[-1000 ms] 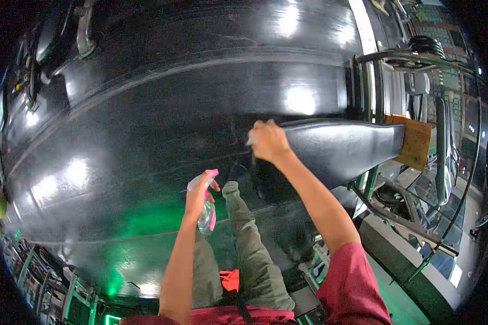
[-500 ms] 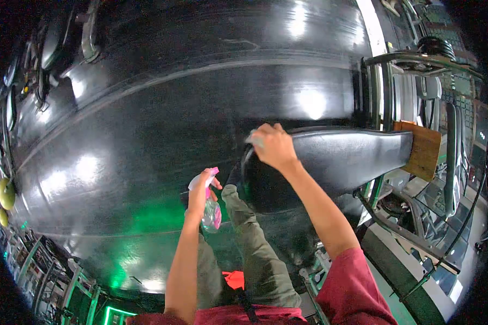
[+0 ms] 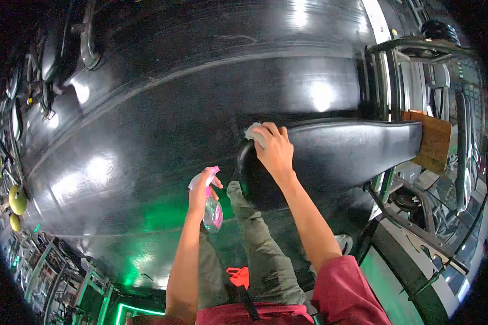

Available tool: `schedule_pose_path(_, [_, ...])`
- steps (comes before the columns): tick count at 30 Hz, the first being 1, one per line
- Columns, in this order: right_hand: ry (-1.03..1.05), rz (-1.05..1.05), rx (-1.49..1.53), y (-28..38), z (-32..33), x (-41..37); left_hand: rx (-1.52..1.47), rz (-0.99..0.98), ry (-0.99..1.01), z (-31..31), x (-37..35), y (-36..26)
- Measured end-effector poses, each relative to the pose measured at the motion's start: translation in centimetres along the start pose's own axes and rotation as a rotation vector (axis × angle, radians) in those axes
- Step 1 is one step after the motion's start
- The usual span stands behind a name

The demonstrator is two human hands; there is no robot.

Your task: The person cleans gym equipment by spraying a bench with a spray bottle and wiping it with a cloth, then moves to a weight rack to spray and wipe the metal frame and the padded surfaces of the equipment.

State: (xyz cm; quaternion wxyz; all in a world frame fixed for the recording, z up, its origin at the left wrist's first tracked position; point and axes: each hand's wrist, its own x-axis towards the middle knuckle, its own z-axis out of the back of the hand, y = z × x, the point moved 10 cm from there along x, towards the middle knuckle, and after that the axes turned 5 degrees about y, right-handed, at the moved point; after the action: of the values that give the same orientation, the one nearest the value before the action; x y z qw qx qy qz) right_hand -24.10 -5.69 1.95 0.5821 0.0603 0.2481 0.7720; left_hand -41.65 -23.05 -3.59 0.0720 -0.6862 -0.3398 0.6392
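My right hand (image 3: 275,147) pinched cloth (image 3: 252,131) against bench pad (image 3: 347,149), seemingly for wiping; left hand (image 3: 199,187) clasped spray bottle (image 3: 213,215), ready.

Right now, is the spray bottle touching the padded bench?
Apart. The head view shows floor and a trouser leg between the bench and the spray bottle, which the left hand holds.

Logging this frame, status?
Left hand: holding clear spray bottle with pink trigger. Right hand: pressing whitish cloth at near end of black padded bench. Nothing visibly blocking.
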Motion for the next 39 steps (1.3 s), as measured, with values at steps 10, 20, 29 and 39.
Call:
schedule_pose_path(10, [0.621, 0.676, -0.296, 7.7, -9.6, -7.0, -0.013, -0.003, 0.0, -0.2, -0.4, -0.4])
schedule_pose_path(20, [0.287, 0.203, -0.196, 4.0, -5.8, -1.3, 0.059, -0.067, 0.02, 1.0, -2.0, -1.3])
schedule_pose_path(29, [0.273, -0.165, 0.207, -3.0, -7.0, -17.9, 0.122, -0.188, 0.129, -0.5, -7.2, -4.2])
schedule_pose_path(39, [-0.292, -0.548, 1.673, -0.7, 4.0, -27.8, 0.069, -0.358, 0.417, -3.2, -18.4, -8.7])
